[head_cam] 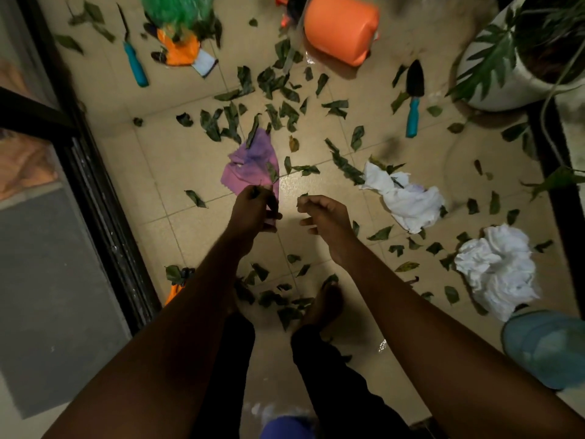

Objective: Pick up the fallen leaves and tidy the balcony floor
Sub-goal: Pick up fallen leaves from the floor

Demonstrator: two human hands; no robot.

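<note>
Left hand (pixel 256 212) clutches some picked leaves (pixel 255 192), right hand (pixel 319 213) is curled (can't tell on what), fallen leaves (pixel 275 114) mostly still litter the floor (pixel 177 172).

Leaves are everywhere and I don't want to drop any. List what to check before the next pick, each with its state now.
1. Grip: left hand holds gathered leaves: ok.
2. Free hand: right hand: cannot tell; a leaf tip shows at its fingers.
3. Next target in reach: fallen leaves lie beside the purple cloth: ok.
4. Container ready: orange bucket, opening out of view: cannot tell.
5. Footing: fallen leaves crowd the bare foot: not ok.
</note>
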